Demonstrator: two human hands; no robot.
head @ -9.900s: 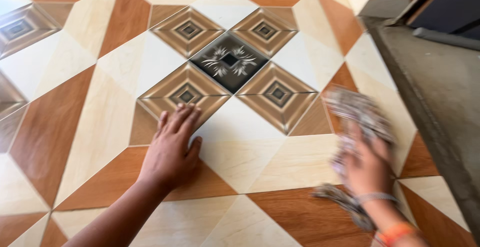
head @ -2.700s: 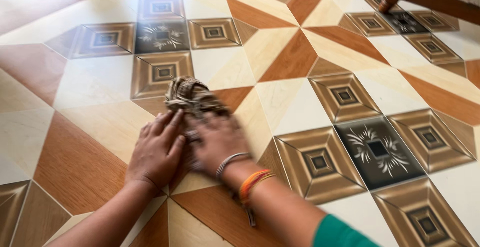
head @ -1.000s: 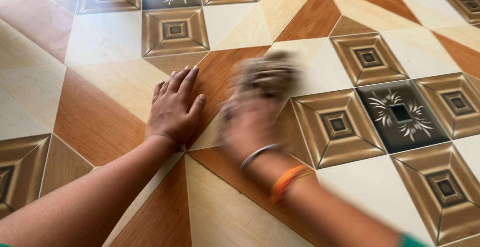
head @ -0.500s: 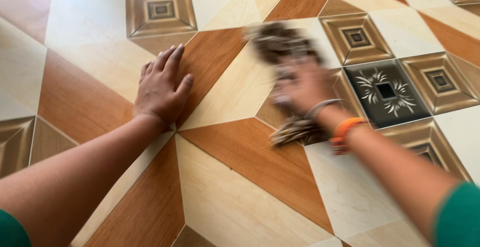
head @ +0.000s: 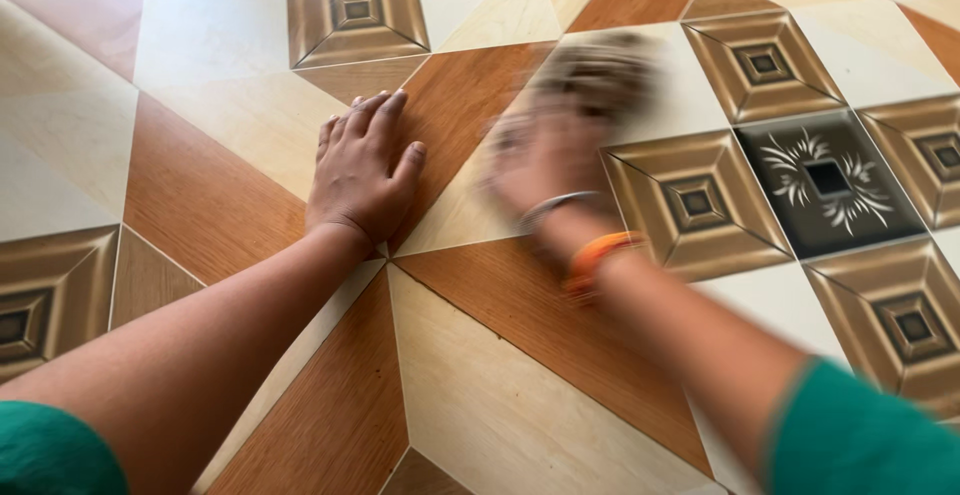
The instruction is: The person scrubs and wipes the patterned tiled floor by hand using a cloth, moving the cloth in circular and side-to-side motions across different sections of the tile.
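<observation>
My left hand (head: 363,170) lies flat on the patterned tile floor (head: 200,185), fingers together, holding nothing. My right hand (head: 545,160) is blurred with motion and presses a brownish, crumpled cloth (head: 600,70) onto the tiles, just right of my left hand. The cloth bulges out beyond my fingers over a cream tile. A metal bangle and an orange thread band circle my right wrist. Green sleeves show at both lower corners.
The floor has orange-brown, cream and white triangles, with brown square-pattern tiles. One dark tile with a pale floral motif (head: 825,180) lies at the right. Nothing else stands on the floor in view.
My right hand has swept the cloth back leftward, closer to my left hand, after being further right half a second ago. My left hand stays planted in the same spot.
</observation>
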